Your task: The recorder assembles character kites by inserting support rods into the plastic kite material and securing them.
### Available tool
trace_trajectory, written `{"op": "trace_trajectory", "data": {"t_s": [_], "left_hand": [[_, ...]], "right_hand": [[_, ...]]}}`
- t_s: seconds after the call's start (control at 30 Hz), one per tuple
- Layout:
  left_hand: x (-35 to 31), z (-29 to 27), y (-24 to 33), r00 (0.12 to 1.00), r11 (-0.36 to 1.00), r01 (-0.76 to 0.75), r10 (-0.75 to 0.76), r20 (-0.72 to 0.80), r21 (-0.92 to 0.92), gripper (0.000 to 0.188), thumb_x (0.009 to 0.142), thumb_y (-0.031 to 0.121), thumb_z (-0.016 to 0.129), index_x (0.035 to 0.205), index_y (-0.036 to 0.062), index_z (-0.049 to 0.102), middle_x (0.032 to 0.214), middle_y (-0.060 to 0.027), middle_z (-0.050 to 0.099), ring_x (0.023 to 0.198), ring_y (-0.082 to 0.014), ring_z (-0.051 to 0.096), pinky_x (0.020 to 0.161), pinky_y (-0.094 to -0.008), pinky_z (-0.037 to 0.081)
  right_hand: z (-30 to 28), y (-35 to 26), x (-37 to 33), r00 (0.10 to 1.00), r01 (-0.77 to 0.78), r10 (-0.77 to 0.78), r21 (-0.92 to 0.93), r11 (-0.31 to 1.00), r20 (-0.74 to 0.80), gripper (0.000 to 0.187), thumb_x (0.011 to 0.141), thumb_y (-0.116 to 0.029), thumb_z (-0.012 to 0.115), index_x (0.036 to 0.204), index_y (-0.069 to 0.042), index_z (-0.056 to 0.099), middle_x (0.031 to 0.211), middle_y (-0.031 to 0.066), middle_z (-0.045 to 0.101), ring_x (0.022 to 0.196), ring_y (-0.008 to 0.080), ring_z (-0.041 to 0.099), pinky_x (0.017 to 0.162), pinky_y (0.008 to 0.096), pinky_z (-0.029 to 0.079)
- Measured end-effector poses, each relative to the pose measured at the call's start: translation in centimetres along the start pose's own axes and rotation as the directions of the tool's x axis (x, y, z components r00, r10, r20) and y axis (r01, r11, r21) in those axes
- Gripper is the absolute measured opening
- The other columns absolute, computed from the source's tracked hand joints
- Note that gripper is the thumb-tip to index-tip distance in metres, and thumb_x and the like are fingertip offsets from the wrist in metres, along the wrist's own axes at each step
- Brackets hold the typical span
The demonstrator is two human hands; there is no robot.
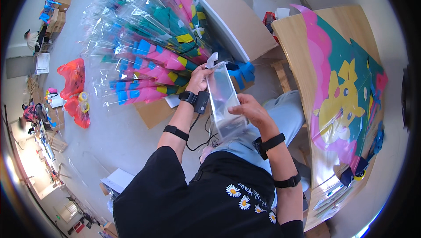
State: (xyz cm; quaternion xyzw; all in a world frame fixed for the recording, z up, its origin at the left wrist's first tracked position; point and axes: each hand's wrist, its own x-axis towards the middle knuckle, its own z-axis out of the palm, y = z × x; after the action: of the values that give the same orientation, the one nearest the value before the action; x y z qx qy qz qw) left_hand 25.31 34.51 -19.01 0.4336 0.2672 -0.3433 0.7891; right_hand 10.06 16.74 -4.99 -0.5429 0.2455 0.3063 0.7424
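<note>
A long, clear rectangular plastic packet (pixel 223 93), whitish at its near end, lies slanted over my lap. My left hand (pixel 199 79) grips its far left edge, close to a crumpled white tip (pixel 212 59). On its right side, my right hand (pixel 251 110) pinches the edge between thumb and fingers. Whether the packet holds sheets inside cannot be made out. Just beyond my left hand stand several bundles of clear-wrapped pink, blue, yellow and green kites or film pieces (pixel 153 60); their exact kind is unclear.
On my right a wooden table (pixel 289 40) carries a pink and green sheet with a yellow cartoon figure (pixel 346 93). A large cardboard box (pixel 237 14) stands ahead. Red plastic bags (pixel 72 80) and rolls of tape (pixel 83 101) lie on the floor at left. A black cable (pixel 197 143) hangs near my lap.
</note>
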Motion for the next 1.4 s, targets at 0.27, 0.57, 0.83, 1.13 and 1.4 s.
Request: {"op": "trace_trajectory", "data": {"t_s": [0.27, 0.57, 0.83, 1.13, 1.4], "left_hand": [[-5.2, -1.8, 1.3, 0.992, 0.99, 0.105, -0.111, 0.061, 0.092, 0.041, 0.088, 0.007, 0.067, 0.126, 0.0038, 0.052, 0.111, -0.0105, 0.065, 0.099, -0.0252, 0.067, 0.086, -0.0416, 0.056], [-5.0, -1.5, -0.7, 1.0, 0.997, 0.02, -0.019, -0.013, 0.068, 0.048, 0.078, -0.012, 0.066, 0.124, -0.0034, 0.053, 0.112, -0.0138, 0.063, 0.1, -0.0254, 0.065, 0.089, -0.0364, 0.056], [-3.7, 0.3, 0.3, 0.988, 0.976, -0.138, 0.125, 0.087, 0.17, 0.044, 0.083, -0.007, 0.063, 0.125, 0.0019, 0.056, 0.114, -0.0101, 0.062, 0.099, -0.0193, 0.064, 0.085, -0.0291, 0.054], [-2.5, 0.1, -4.1, 0.929, 0.346, -0.337, 0.276, 0.248, 0.876, 0.044, 0.07, 0.012, 0.076, 0.11, -0.0017, 0.065, 0.097, -0.0158, 0.071, 0.087, -0.0247, 0.068, 0.079, -0.035, 0.053], [-1.2, -0.3, -4.3, 0.887, 0.171, -0.331, 0.391, 0.245, 0.928, 0.023, 0.074, 0.006, 0.067, 0.096, 0.0007, 0.068, 0.078, -0.0126, 0.069, 0.071, -0.0224, 0.066, 0.07, -0.0337, 0.051]], "right_hand": [[0.9, 0.3, 2.2, 0.992, 0.059, -0.091, -0.302, 0.952, -0.09, 0.018, 0.081, -0.006, 0.07, 0.097, 0.001, 0.067, 0.091, 0.0041, 0.068, 0.085, 0.0118, 0.061, 0.078, 0.028, 0.048], [2.4, 1.9, 2.2, 0.972, 0.029, -0.148, -0.534, 0.845, -0.182, 0.029, 0.072, -0.015, 0.076, 0.097, -0.001, 0.068, 0.084, 0.0167, 0.068, 0.08, 0.0293, 0.066, 0.075, 0.0394, 0.05], [-3.0, -1.0, -0.1, 0.954, 0.19, -0.206, -0.091, 0.978, -0.218, 0.019, 0.075, -0.004, 0.07, 0.093, 0.002, 0.069, 0.081, 0.006, 0.068, 0.073, 0.0122, 0.061, 0.068, 0.0284, 0.048], [-6.3, -0.7, 0.3, 0.903, 0.14, -0.202, -0.185, 0.973, -0.378, 0.006, 0.075, 0.0, 0.069, 0.08, 0.001, 0.065, 0.069, -0.0011, 0.057, 0.062, 0.0084, 0.052, 0.057, 0.0261, 0.04], [-5.8, 1.6, 1.3, 0.93, -0.025, -0.006, -0.081, 0.996, -0.367, 0.007, 0.082, 0.003, 0.065, 0.088, 0.002, 0.067, 0.078, 0.0027, 0.063, 0.068, 0.0114, 0.058, 0.063, 0.025, 0.045]]}}
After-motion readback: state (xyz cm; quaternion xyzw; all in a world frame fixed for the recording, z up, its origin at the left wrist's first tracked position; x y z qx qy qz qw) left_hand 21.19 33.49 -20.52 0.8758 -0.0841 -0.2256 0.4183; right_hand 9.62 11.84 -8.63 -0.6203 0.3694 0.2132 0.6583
